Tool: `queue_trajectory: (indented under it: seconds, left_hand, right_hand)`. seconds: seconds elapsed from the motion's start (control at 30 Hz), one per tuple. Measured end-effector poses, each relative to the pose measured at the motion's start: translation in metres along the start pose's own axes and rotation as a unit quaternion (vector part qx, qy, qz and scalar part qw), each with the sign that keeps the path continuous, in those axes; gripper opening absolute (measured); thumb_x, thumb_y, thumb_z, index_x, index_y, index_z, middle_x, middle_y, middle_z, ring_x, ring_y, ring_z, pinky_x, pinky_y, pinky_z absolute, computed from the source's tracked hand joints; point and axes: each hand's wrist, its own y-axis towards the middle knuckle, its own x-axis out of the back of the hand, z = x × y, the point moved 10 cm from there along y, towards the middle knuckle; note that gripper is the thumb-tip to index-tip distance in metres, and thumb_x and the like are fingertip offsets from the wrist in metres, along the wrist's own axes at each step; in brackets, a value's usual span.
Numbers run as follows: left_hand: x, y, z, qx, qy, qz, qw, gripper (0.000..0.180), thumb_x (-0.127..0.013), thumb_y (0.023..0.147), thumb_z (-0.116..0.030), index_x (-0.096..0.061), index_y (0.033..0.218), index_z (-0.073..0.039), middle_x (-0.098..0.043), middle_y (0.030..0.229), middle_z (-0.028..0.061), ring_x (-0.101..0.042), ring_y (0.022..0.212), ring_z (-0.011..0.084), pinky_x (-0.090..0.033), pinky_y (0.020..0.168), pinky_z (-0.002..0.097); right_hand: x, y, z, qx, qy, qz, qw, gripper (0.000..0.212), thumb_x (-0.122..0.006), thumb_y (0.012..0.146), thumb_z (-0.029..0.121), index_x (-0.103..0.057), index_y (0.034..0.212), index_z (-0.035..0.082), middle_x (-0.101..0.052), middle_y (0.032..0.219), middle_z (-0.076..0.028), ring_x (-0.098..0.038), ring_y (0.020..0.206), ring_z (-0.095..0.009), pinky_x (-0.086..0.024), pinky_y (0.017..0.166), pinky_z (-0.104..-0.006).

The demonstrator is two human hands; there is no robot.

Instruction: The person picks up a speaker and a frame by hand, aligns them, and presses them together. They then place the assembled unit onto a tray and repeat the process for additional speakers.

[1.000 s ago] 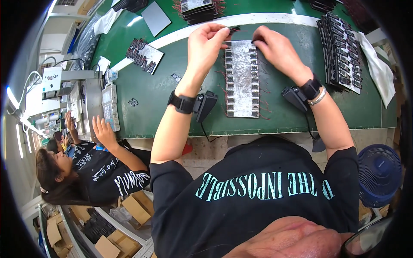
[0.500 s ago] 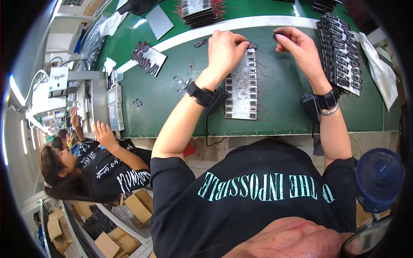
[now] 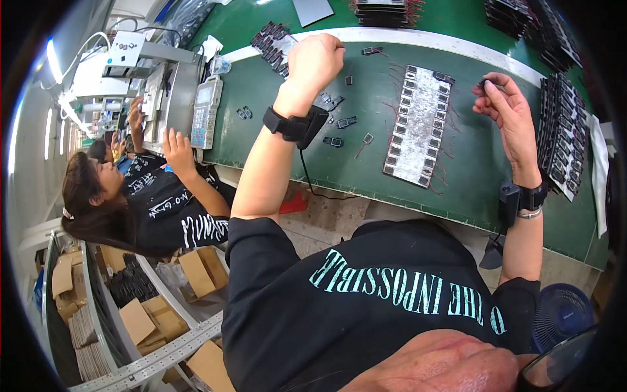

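My left hand (image 3: 315,64) is raised over the far left of the bench, fingers curled in and mostly hidden. It is next to a small pale plate bearing black parts (image 3: 271,44); whether it holds anything cannot be seen. My right hand (image 3: 508,111) pinches a small black piece (image 3: 483,83) between thumb and fingertips, right of the long strip. The long pale metal strip (image 3: 418,124) lies between my hands, with small black rectangular parts along both long edges and thin reddish wires sticking out. At its far right corner, one part (image 3: 444,77) lies tilted.
Loose black parts (image 3: 333,141) lie left of the strip. Stacked loaded strips (image 3: 563,134) stand at right, beside a white cloth (image 3: 597,176). Another stack (image 3: 385,13) is beyond the white divider (image 3: 392,39). A co-worker (image 3: 130,196) sits left, near a keypad machine (image 3: 207,108).
My left hand has left the far end of the long strip and moved left to the small plate. The right hand keeps its pinch. The whole view has turned, shifting the bench.
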Motion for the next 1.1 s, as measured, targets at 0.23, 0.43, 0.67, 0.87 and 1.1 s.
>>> queue_trajectory:
  seconds: [0.23,0.43,0.67,0.87,1.1]
  left_hand:
    - [-0.013,-0.030,0.001,0.029,0.026,0.043,0.998,0.022,-0.071,0.080,-0.026,-0.069,0.071,-0.006,-0.067,0.069,0.0156,-0.068,0.067,0.0339,-0.054,0.063,0.0435]
    - [-0.016,-0.044,-0.015,0.003,-0.013,-0.007,1.000,0.016,-0.072,0.078,-0.021,-0.067,0.073,-0.006,-0.067,0.072,0.0131,-0.067,0.071,0.0324,-0.053,0.064,0.0431]
    - [-0.010,-0.053,-0.023,0.001,-0.088,-0.067,0.994,0.011,-0.070,0.078,-0.016,-0.065,0.080,-0.006,-0.067,0.079,0.0113,-0.066,0.078,0.0312,-0.052,0.068,0.0418]
    - [-0.002,-0.057,-0.016,-0.005,-0.064,-0.062,0.996,0.012,-0.069,0.081,-0.017,-0.071,0.088,-0.008,-0.068,0.082,0.0111,-0.066,0.082,0.0301,-0.053,0.070,0.0409]
    - [0.022,-0.111,-0.032,-0.039,-0.060,-0.033,0.997,0.013,-0.069,0.082,-0.016,-0.072,0.091,-0.007,-0.067,0.082,0.0114,-0.065,0.083,0.0301,-0.053,0.071,0.0405]
  right_hand:
    - [0.003,0.004,-0.002,0.009,-0.025,-0.001,1.000,0.022,-0.059,0.099,0.019,-0.060,0.116,0.004,-0.065,0.102,-0.005,-0.059,0.082,-0.007,-0.050,0.080,-0.0230]
    - [-0.004,0.000,0.003,0.019,-0.062,-0.005,0.998,0.023,-0.059,0.098,0.018,-0.061,0.116,0.004,-0.066,0.101,-0.004,-0.060,0.083,-0.007,-0.049,0.080,-0.0225]
    - [-0.010,-0.004,0.001,0.043,-0.075,0.016,0.996,0.025,-0.059,0.098,0.018,-0.062,0.117,0.003,-0.067,0.100,-0.004,-0.060,0.085,-0.008,-0.049,0.082,-0.0226]
    - [-0.003,-0.005,0.001,0.043,-0.085,0.006,0.995,0.025,-0.060,0.098,0.018,-0.063,0.118,0.003,-0.067,0.101,-0.004,-0.059,0.086,-0.007,-0.048,0.082,-0.0224]
    - [-0.001,-0.010,-0.003,0.033,-0.093,0.010,0.995,0.026,-0.060,0.098,0.018,-0.063,0.119,0.003,-0.067,0.102,-0.003,-0.060,0.087,-0.007,-0.048,0.083,-0.0226]
